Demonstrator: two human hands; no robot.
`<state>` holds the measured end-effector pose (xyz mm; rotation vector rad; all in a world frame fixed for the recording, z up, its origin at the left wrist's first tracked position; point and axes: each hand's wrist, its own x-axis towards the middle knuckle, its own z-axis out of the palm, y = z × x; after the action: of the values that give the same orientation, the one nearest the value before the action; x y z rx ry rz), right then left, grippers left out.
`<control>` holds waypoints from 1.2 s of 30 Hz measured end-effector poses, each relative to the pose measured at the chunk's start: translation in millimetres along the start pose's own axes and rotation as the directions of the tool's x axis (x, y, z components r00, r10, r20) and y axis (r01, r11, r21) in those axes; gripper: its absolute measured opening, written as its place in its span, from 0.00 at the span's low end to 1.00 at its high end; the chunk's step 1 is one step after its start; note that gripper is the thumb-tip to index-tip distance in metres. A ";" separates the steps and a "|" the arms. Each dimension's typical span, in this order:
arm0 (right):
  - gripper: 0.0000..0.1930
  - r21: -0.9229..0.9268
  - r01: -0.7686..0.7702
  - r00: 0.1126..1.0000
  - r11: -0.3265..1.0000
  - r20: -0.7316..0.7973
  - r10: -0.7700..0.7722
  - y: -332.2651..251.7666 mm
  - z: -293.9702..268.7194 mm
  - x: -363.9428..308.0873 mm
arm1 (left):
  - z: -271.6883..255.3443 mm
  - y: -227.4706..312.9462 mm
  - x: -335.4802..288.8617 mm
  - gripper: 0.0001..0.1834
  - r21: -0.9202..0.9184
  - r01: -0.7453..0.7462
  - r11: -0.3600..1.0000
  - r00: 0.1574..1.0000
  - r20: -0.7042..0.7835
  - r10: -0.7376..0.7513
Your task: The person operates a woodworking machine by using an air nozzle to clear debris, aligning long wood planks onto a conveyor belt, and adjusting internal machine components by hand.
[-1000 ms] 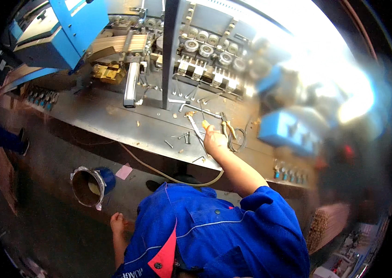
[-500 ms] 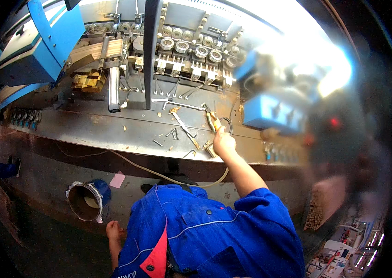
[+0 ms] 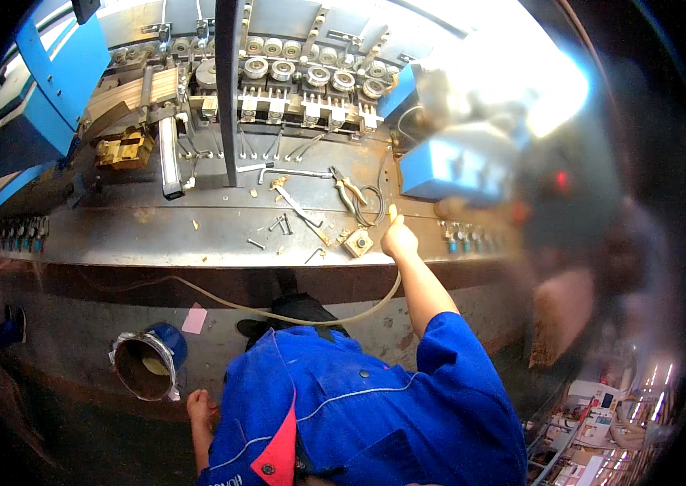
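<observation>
My right hand is over the front part of the steel bench, fingers closed. A small yellow tip sticks up from it; I cannot make out what it is. Pliers with pale yellow handles lie ahead and to its left, apart from the hand, beside a coiled dark cable. Just left of the hand sits a small metal block with a round hole. A hammer-like tool and a bent bar wrench lie farther left. My left hand hangs low by my side, fingers curled, nothing seen in it.
Rollers line the machine behind the bench. A dark upright post stands before them. Loose bolts lie near the front edge. Blue housings flank the right. A bucket and pale hose are below.
My right hand has let go of the pliers and drawn back toward the bench's front edge. The pliers now lie on the bench. The whole view has shifted; my left hand hangs as before.
</observation>
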<state>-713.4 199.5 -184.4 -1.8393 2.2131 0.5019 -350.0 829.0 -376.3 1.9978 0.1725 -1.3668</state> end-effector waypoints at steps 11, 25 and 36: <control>0.32 -0.074 0.459 0.888 0.885 0.059 -0.456 -27.8 -11.8 -133.5 | -22.1 33.4 -9.8 0.21 -0.135 -0.025 0.990 0.988 -0.158 0.003; 0.33 -0.089 0.496 0.865 0.864 0.142 -0.481 69.0 -37.7 -166.7 | 44.5 -2.6 -66.4 0.18 -0.061 0.067 0.996 0.988 -0.131 -0.075; 0.31 -0.150 0.508 0.841 0.848 0.300 -0.450 146.6 -9.9 -169.9 | 115.2 52.9 -81.7 0.23 0.131 -0.034 0.991 0.987 -0.150 0.054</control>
<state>-823.9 372.6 -93.4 -2.2006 1.4942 0.8495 -449.0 741.1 -303.9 2.2019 0.1122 -1.2231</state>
